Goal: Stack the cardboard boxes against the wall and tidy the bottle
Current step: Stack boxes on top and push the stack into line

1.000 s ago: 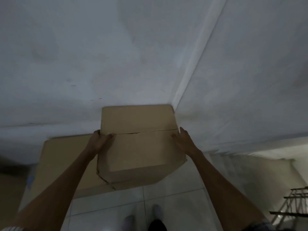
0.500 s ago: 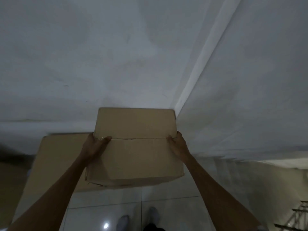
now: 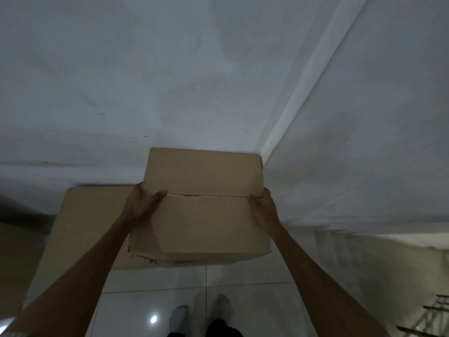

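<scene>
A closed brown cardboard box (image 3: 201, 215) with a seam across its top sits in the corner where two white walls meet. My left hand (image 3: 143, 203) grips its left edge, thumb lying on the top by the seam. My right hand (image 3: 263, 207) holds the right edge, thumb on top. To the left, lower down, a second, larger cardboard box (image 3: 90, 224) stands against the back wall, partly hidden by my left arm. No bottle shows in the head view.
White tiled floor (image 3: 243, 285) lies below the boxes, with my feet (image 3: 201, 312) near the bottom edge. A metal rack or ladder (image 3: 435, 317) pokes in at the bottom right. Another brown surface (image 3: 14, 259) sits at the far left.
The box has turned from skewed to square with the walls and now sits tight in the corner. Both hands have slid with it and stay on its side edges.
</scene>
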